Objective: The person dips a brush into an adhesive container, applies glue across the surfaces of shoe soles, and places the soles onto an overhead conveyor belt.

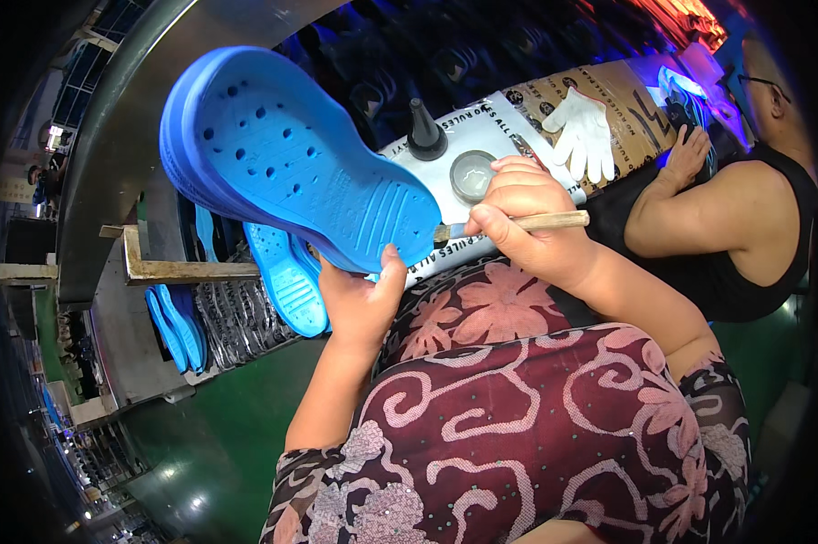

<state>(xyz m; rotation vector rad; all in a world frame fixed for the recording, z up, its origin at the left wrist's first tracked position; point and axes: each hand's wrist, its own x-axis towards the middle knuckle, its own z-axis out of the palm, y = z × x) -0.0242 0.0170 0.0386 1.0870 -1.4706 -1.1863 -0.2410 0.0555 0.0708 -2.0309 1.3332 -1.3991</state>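
A large blue foam clog part (314, 159) with small holes and a ridged heel is gripped at its heel end by my left hand (363, 295), thumb on top. In my right hand (527, 213) is a thin brush (554, 219) with a wooden handle. Its tip touches the heel edge of the blue part. Just beyond my right hand sit a small round dish (472, 175) and a black cone-nozzled bottle (425, 136).
More blue clog parts (286, 281) lie to the left by a wooden bar (191, 270). A white glove (579, 136) rests on brown cardboard (622, 100). At the right, a co-worker (735, 213) in a black sleeveless top handles blue pieces. A metal rim (128, 118) curves along the upper left.
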